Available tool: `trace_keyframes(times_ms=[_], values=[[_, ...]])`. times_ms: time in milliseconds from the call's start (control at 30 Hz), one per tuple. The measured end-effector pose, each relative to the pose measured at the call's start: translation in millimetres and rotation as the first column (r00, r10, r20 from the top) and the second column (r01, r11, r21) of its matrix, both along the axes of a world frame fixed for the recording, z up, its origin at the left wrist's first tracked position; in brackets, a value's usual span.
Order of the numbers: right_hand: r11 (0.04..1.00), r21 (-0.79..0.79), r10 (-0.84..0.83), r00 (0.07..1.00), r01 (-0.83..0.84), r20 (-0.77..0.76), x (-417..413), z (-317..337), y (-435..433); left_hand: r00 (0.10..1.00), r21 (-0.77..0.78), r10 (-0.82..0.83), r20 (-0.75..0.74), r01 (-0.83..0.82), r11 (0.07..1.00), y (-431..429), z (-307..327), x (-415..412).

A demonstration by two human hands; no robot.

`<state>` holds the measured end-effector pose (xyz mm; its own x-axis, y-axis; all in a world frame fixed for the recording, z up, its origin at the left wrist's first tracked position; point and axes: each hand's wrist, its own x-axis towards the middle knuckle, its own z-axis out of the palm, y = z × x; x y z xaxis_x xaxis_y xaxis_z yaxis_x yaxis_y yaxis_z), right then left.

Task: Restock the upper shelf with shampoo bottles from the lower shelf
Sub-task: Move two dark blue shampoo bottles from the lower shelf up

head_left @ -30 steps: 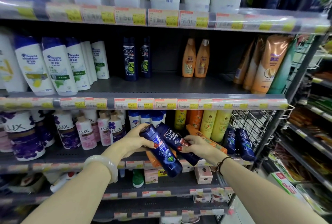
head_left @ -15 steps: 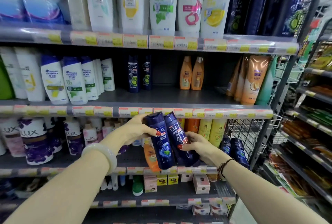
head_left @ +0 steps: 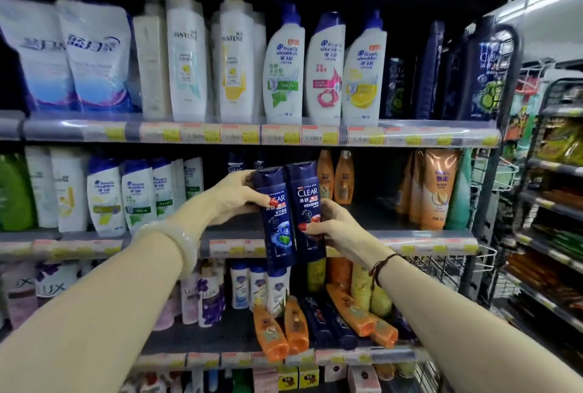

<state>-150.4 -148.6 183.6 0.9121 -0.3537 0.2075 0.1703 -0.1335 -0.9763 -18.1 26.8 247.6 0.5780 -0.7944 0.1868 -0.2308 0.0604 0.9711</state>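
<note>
Two dark blue Clear shampoo bottles stand upright side by side in front of the middle shelf's edge (head_left: 410,242). My left hand (head_left: 235,195) grips the left Clear bottle (head_left: 277,225) near its top. My right hand (head_left: 339,223) holds the right Clear bottle (head_left: 307,212) from its right side. Behind them, two more Clear bottles (head_left: 236,165) stand at the back of the middle shelf. On the lower shelf (head_left: 202,339), orange bottles (head_left: 282,329) and dark blue bottles (head_left: 318,320) lie flat.
White Head & Shoulders bottles (head_left: 105,197) fill the middle shelf's left; orange bottles (head_left: 334,176) and pouches (head_left: 437,187) stand on its right. The top shelf holds Pantene and large Head & Shoulders bottles (head_left: 284,67). Lux bottles (head_left: 53,290) sit lower left. A wire rack (head_left: 448,269) and another aisle are at right.
Both hands have lifted the two Clear bottles from the lower shelf's level up to the middle shelf's front and turned them upright. The camera has tilted upward.
</note>
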Motion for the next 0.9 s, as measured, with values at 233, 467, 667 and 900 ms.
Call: trace_keyframes(times_ms=[233, 467, 667, 900], values=[[0.997, -0.063, -0.046, 0.996, 0.051, 0.077, 26.9, 21.2, 0.3, 0.999, 0.024, -0.011, 0.037, 0.010, 1.000, -0.8, 28.2, 16.8], [0.984, -0.161, -0.066, 0.993, 0.082, 0.102, 57.4, 23.2, 10.1, 0.998, 0.072, 0.020, 0.060, -0.024, 0.997, 1.2, 28.4, 43.1], [0.979, -0.158, -0.109, 0.988, 0.126, 0.109, 82.5, 18.7, 13.6, 0.997, 0.054, 0.032, 0.074, -0.036, 0.998, 0.1, 20.9, 66.5], [0.981, -0.130, -0.131, 0.988, 0.142, 0.086, 109.2, 14.1, 11.9, 0.997, 0.035, 0.044, 0.068, -0.047, 0.998, -4.8, 19.4, 94.2]])
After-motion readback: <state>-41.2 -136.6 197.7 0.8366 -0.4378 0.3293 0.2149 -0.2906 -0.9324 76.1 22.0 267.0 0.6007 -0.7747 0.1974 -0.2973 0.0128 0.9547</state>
